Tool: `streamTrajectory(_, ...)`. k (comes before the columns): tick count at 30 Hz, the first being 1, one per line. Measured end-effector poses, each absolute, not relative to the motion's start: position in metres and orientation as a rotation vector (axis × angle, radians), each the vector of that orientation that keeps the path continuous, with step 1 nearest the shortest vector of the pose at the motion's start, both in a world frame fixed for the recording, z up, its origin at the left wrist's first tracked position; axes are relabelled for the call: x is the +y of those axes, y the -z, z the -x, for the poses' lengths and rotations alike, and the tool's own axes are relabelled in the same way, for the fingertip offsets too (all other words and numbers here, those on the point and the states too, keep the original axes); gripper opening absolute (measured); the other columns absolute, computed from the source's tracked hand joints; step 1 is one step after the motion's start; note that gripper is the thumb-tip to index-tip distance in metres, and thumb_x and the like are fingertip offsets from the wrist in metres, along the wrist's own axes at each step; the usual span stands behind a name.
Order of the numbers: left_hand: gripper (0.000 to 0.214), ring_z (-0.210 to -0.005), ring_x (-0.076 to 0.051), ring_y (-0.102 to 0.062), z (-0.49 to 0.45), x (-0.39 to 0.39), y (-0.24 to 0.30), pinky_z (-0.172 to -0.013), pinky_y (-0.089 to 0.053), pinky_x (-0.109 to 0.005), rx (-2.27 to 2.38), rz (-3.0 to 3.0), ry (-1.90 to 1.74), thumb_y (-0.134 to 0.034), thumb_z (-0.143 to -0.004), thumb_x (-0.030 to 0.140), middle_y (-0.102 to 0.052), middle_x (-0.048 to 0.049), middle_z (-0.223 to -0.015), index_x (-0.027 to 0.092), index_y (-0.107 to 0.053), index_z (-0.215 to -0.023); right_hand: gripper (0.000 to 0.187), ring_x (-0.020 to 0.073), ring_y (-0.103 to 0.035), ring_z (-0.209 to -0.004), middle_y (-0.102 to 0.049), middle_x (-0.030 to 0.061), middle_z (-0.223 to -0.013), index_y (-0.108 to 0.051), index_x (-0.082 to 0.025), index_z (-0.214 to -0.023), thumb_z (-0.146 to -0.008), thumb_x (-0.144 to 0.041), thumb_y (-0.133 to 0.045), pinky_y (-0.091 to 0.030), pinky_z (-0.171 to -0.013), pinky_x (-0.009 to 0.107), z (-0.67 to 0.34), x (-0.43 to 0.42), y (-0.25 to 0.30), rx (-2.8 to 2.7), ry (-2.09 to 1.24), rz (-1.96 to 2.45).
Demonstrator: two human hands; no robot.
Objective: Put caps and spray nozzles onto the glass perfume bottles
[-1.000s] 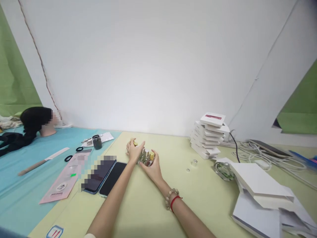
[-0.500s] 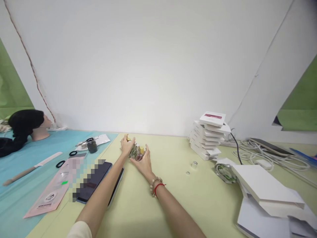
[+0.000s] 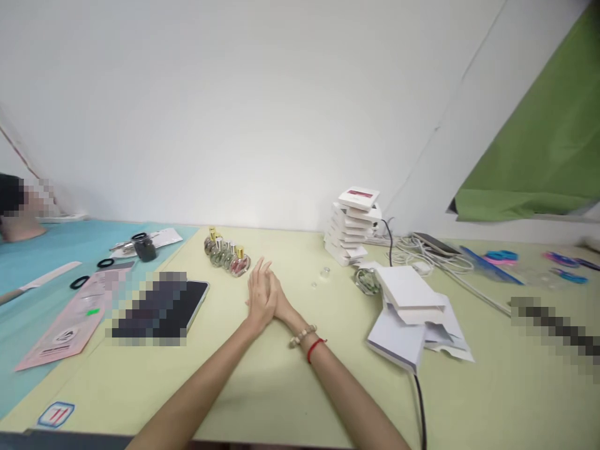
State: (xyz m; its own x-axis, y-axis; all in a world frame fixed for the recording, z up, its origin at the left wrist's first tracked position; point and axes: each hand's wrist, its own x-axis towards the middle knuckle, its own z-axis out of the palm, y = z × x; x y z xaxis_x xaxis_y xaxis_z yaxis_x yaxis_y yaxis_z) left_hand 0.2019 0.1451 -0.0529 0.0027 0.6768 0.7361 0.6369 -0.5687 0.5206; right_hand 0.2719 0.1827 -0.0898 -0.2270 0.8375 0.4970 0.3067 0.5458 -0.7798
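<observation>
Two hands lie pressed together at the middle of the counter, the left hand over the right hand, fingers straight and nothing held in either. Two bracelets, one beaded and one red, sit on the right wrist. One phone lies flat to the left, and a loose heap of white cartons lies to the right, three or four, though I cannot separate them surely. Just beyond the fingertips and a little left stand the bottles, five as far as I can count, small glass ones with gold or silver tops, packed in a slanting row and touching each other. That closeness is the hazard, I judge: a fingertip or sleeve brushing the nearest one could tip it into the next and bring the row down, and round glass would roll. One small clear cap lies loose to the right and could be swept away as easily. Farther left are two black rings and one dark jar; farther right, one stack of flat white boxes, roughly eight.
</observation>
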Motion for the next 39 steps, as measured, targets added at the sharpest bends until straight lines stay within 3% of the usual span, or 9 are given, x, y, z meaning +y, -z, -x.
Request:
streamTrajectory(2, 0.043, -0.128, -0.016, -0.027, -0.205, 0.141, 0.062, -0.104, -0.025, -0.037, 1.403, -2.215, -1.531, -0.033, -0.088, 0.027, -0.03, -0.009, -0.137, 0.019, -0.031, -0.13, 0.07, 0.023, -0.051, -0.105, -0.053, 0.0141, -0.115, -0.035, -0.014, -0.129, -0.067, -0.031, -0.062, -0.039, -0.093, 0.04, -0.299, 0.173, 0.091, -1.73, -0.836, 0.935)
streamTrajectory(5, 0.042, -0.126, -0.016, -0.03, -0.203, 0.142, 0.065, -0.103, -0.026, -0.037, 1.363, -2.309, -1.4, -0.035, -0.087, 0.027, -0.035, -0.0087, -0.134, 0.02, -0.032, -0.128, 0.047, 0.0186, -0.058, -0.087, -0.062, 0.0099, -0.095, -0.053, -0.012, -0.111, -0.068, -0.031, -0.059, -0.045, -0.083, 0.033, -0.332, 0.166, 0.081, -1.611, -0.969, 0.981)
streamTrajectory(8, 0.038, -0.123, -0.016, -0.033, -0.202, 0.143, 0.063, -0.101, -0.028, -0.036, 1.38, -2.362, -1.37, -0.038, -0.085, 0.024, -0.039, -0.0087, -0.13, 0.019, -0.037, -0.123, 0.032, 0.0156, -0.056, -0.062, -0.063, 0.008, -0.085, -0.063, -0.015, -0.091, -0.073, -0.039, -0.052, -0.046, -0.064, 0.031, -0.361, 0.166, 0.061, -1.383, -0.709, 1.259)
streamTrajectory(13, 0.034, -0.117, -0.017, -0.038, -0.202, 0.143, 0.062, -0.098, -0.03, -0.034, 1.399, -2.367, -1.382, -0.04, -0.082, 0.02, -0.044, -0.008, -0.122, 0.019, -0.041, -0.116, 0.035, 0.0248, -0.045, -0.103, -0.056, 0.0096, -0.104, -0.058, -0.018, -0.104, -0.072, -0.026, -0.047, -0.031, -0.091, 0.042, -0.413, 0.168, 0.049, -1.078, 0.246, 1.634)
streamTrajectory(17, 0.033, -0.115, -0.017, -0.039, -0.201, 0.143, 0.063, -0.097, -0.031, -0.034, 1.392, -2.379, -1.387, -0.041, -0.081, 0.019, -0.045, -0.0076, -0.12, 0.019, -0.042, -0.115, 0.06, 0.0292, -0.027, -0.12, -0.035, 0.0152, -0.129, -0.037, -0.015, -0.125, -0.066, -0.019, -0.048, -0.023, -0.096, 0.045, -0.434, 0.167, 0.061, -0.983, 0.475, 1.847)
streamTrajectory(22, 0.033, -0.114, -0.017, -0.04, -0.202, 0.143, 0.062, -0.096, -0.031, -0.034, 1.378, -2.391, -1.389, -0.04, -0.081, 0.018, -0.046, -0.0083, -0.118, 0.019, -0.043, -0.113, 0.068, 0.0327, -0.018, -0.124, -0.018, 0.0199, -0.136, -0.026, -0.011, -0.129, -0.064, -0.017, -0.048, -0.026, -0.096, 0.047, -0.438, 0.17, 0.072, -1.019, 0.455, 1.957)
streamTrajectory(29, 0.031, -0.112, -0.017, -0.041, -0.202, 0.143, 0.062, -0.095, -0.031, -0.033, 1.364, -2.397, -1.39, -0.04, -0.081, 0.017, -0.047, -0.0083, -0.116, 0.019, -0.043, -0.112, 0.062, 0.0332, -0.037, -0.106, -0.042, 0.0188, -0.112, -0.03, -0.012, -0.13, -0.069, -0.014, -0.044, -0.03, -0.087, 0.048, -0.439, 0.17, 0.07, -1.05, 0.382, 1.977)
streamTrajectory(35, 0.031, -0.11, -0.017, -0.042, -0.201, 0.143, 0.061, -0.095, -0.032, -0.033, 1.35, -2.386, -1.376, -0.039, -0.081, 0.017, -0.047, -0.0077, -0.113, 0.019, -0.043, -0.111, 0.038, 0.0305, -0.043, -0.102, -0.054, 0.0154, -0.106, -0.053, -0.016, -0.112, -0.075, -0.017, -0.044, -0.03, -0.086, 0.047, -0.435, 0.17, 0.077, -1.271, 0.174, 1.917)
streamTrajectory(39, 0.03, -0.107, -0.017, -0.043, -0.201, 0.144, 0.062, -0.093, -0.033, -0.033, 1.342, -2.384, -1.368, -0.039, -0.081, 0.017, -0.048, -0.0074, -0.111, 0.019, -0.043, -0.111, 0.04, 0.0251, -0.052, -0.094, -0.058, 0.0115, -0.105, -0.049, -0.017, -0.117, -0.08, -0.03, -0.044, -0.037, -0.083, 0.039, -0.422, 0.17, 0.07, -1.118, 0.057, 1.715)
